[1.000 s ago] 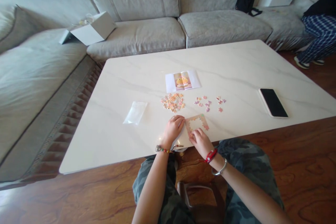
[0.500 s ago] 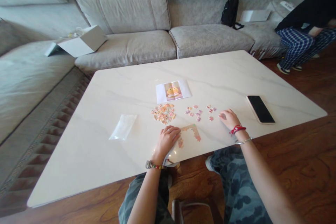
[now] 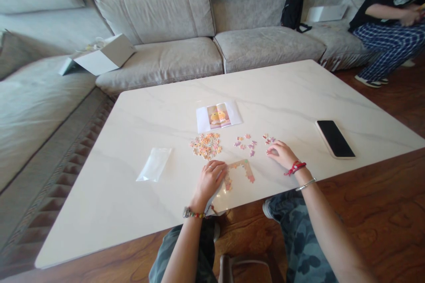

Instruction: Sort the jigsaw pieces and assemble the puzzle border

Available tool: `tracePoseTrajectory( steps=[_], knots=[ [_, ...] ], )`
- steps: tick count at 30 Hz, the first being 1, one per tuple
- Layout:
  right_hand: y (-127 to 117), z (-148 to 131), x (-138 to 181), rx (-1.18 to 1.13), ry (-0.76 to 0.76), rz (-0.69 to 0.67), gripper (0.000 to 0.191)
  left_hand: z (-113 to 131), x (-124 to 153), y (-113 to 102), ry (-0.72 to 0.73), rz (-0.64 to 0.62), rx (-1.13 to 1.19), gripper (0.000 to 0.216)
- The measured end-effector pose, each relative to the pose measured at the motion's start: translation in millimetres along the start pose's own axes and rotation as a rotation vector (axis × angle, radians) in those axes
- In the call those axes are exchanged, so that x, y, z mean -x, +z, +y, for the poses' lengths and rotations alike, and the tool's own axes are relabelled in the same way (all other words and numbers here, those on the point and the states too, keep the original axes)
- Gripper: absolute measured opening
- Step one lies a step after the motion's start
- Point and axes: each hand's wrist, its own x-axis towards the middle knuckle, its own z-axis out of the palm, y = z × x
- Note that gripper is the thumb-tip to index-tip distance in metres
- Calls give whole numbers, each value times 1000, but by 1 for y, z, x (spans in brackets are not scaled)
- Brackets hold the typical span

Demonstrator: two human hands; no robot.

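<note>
My left hand lies flat with fingers stretched out at the left edge of a partly joined jigsaw border. This border forms an upside-down U on a shiny, see-through sheet at the table's near edge. Farther right, my right hand pinches a small pink puzzle piece at the tabletop; the fingertips partly hide it. Just beyond those fingers are a few loose pieces. Another loose group lies left of them. A dense heap of puzzle pieces sits beyond my left hand.
A folded picture sheet lies behind the heap on the white table. A clear plastic bag is at left, a phone at right. A grey sofa runs behind; a person sits far right.
My right hand has moved left, and its fingertips have come down onto the pink piece. My left hand stays by the border. The seated person's arms have shifted; the view has tilted slightly.
</note>
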Motion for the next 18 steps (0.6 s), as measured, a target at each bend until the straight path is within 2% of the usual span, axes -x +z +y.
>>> tracePoseTrajectory(
  steps=[5, 9, 13, 18],
  knots=[
    [-5, 9, -5, -19, 83, 100, 13, -3, -5, 0, -10, 41, 16, 18],
    [0, 11, -20, 92, 146, 183, 16, -3, -6, 0, -7, 54, 25, 18],
    [6, 10, -31, 147, 172, 111, 9, -2, -5, 0, -11, 49, 35, 17],
    [2, 15, -32, 99, 174, 50, 8, -2, -5, -2, -23, 48, 35, 17]
  ],
)
